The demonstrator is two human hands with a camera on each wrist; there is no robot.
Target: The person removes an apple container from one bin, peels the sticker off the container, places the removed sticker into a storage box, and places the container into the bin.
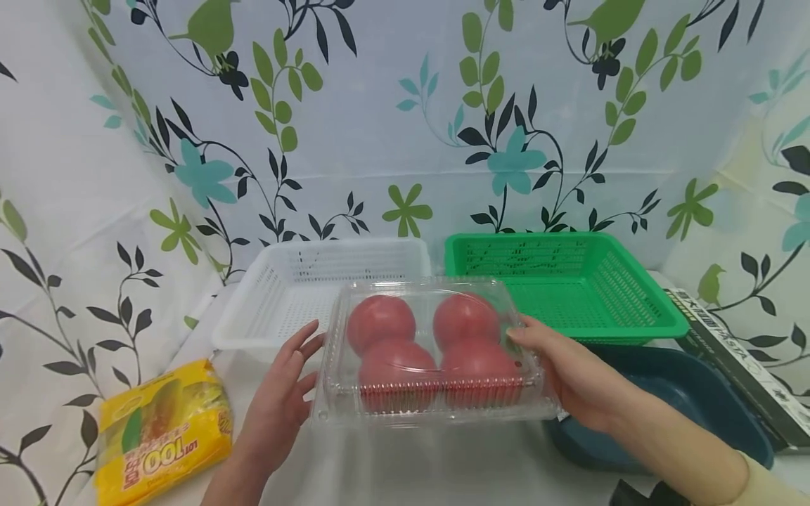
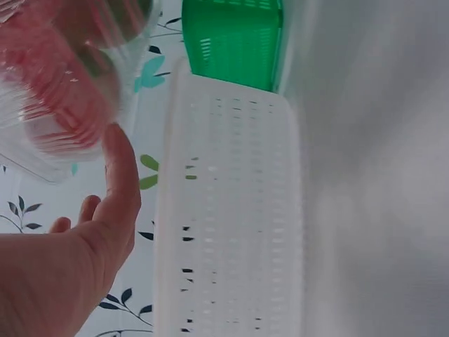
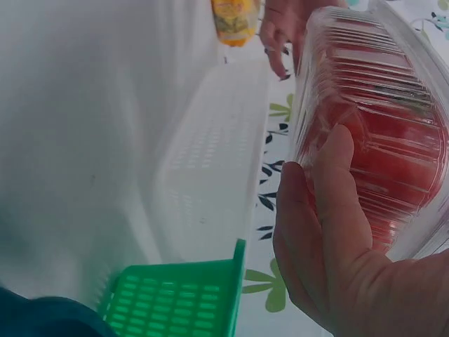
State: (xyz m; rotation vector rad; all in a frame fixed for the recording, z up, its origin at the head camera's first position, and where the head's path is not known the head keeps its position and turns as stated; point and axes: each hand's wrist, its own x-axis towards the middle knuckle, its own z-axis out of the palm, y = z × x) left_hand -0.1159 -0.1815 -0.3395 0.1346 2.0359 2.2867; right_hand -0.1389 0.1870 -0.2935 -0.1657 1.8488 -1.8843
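A clear plastic clamshell (image 1: 436,351) with several red tomatoes (image 1: 465,320) inside is held up over the table. My right hand (image 1: 579,372) grips its right end, thumb at the upper edge. In the right wrist view, the fingers (image 3: 337,189) of that hand spread along the ribbed plastic from beneath. At the clamshell's left side is my left hand (image 1: 285,400), its fingers loosely extended. A fingertip (image 2: 114,137) of it comes right up to the plastic in the left wrist view.
Behind the clamshell, a white basket (image 1: 253,309) and a green basket (image 1: 658,316) stand side by side. A dark blue basin (image 1: 683,400) is at right, beside a long black-and-white box (image 1: 753,376). A yellow packet (image 1: 164,436) lies at left. Patterned cloth (image 1: 405,140) hangs behind.
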